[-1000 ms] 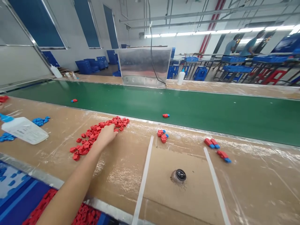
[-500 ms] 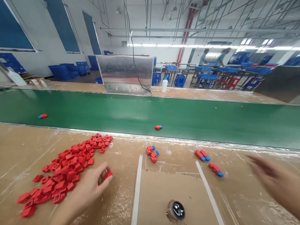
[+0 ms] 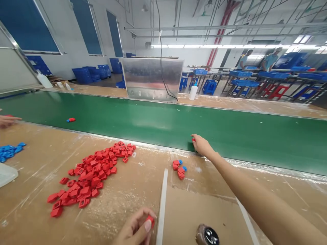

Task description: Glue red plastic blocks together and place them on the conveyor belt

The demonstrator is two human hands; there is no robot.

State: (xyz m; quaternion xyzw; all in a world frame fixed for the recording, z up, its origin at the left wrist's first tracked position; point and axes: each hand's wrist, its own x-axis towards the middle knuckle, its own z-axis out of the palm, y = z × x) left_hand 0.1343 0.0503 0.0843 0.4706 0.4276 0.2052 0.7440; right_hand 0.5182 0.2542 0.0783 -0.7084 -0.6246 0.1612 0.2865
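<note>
At the left edge I see someone else's hand (image 3: 7, 121) by the green belt (image 3: 107, 109). Near it are small blue bits (image 3: 11, 151) and part of a whitish bottle (image 3: 7, 174), both on the brown worktop (image 3: 38, 163). One little red-and-blue piece (image 3: 71, 119) lies on the belt all by itself. Then comes a big messy pile of red blocks (image 3: 94, 172) on the worktop.

My left hand (image 3: 135, 229) is low down, just beside a white tape strip (image 3: 161, 207). Its thumb and finger pinch one red block (image 3: 150, 219). Past the top of the strip lie two red-and-blue pieces (image 3: 176, 165), close together.

My right hand (image 3: 203, 146) is out over the belt, by its near edge. Its fingers curl round a bit of red (image 3: 193, 140), but I cannot tell if they squeeze it. Lower down, on flat cardboard (image 3: 186, 207), is a round thing (image 3: 211, 235) with a shiny black top.

I think the step now is getting that bit of red from the belt. The next move seems to need a snug pinch and a soft lift, while my left fingers mind their block.
</note>
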